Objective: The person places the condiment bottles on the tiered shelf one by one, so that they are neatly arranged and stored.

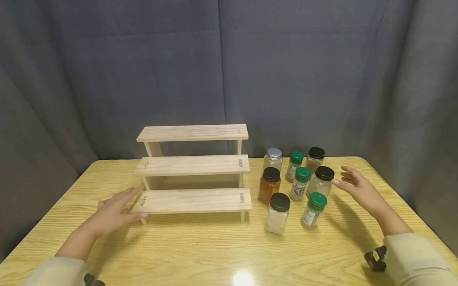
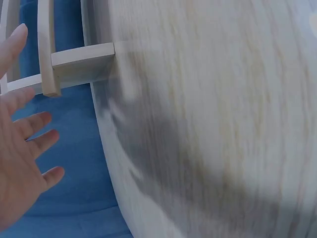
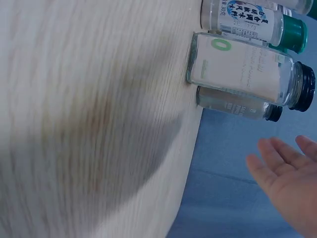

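While the left hand (image 1: 113, 212) sits at the lower left of the head frame, fingers spread apart and gripping nothing, the pale wooden stand (image 1: 193, 201) rises just beside it, left of centre: three flat, straight-grained planks in steps on slim legs. Whether fingertips touch the lowest plank, I cannot tell. Toward the right of the frame, the right hand (image 1: 362, 194) holds nothing, its fingers relaxed and thumb apart, near a clear squarish black-lidded jar (image 1: 319, 186). Clustered right of centre stand rounded green-capped shakers (image 1: 309, 216), a silver-lidded jar (image 1: 273, 162), a jar of orange-red contents (image 1: 269, 191), a jar of whitish contents (image 1: 276, 221) and, at the back, a smaller dark-lidded jar (image 1: 314, 162). The glossy tabletop (image 1: 186, 254) shows wavy yellow grain; softly creased grey-blue cloth (image 1: 161, 71) fills the upper frame.
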Demonstrator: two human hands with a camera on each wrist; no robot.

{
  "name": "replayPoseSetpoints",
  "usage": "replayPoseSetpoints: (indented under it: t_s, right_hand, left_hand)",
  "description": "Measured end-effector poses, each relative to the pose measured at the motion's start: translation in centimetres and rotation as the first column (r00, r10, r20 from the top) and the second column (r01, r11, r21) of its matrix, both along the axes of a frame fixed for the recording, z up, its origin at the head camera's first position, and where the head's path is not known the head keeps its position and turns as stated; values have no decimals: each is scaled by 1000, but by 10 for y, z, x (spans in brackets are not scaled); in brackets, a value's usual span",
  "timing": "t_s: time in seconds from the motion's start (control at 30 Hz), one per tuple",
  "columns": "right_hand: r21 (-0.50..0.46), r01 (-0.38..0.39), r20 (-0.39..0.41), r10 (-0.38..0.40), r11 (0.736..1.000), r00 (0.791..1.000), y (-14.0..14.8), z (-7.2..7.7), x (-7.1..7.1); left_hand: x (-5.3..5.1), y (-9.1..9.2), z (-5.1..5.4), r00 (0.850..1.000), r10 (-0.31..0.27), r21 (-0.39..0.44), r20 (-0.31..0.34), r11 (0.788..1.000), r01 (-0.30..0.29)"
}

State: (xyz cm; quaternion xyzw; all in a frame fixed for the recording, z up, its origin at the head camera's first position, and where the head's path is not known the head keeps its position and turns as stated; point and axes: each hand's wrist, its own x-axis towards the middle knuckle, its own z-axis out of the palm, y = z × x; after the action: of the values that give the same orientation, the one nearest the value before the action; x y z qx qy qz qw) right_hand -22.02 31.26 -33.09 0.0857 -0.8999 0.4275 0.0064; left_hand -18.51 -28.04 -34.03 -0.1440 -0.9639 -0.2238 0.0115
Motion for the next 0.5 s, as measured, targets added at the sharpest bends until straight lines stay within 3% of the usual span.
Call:
replayPoseSetpoints:
  t_s: [0.5]
  right_hand:
    - [-212,-24,51,36,977,998,-10,-7,-11]
  left_hand:
    - [-8,-4,-15,999,-10,122,41,993,5]
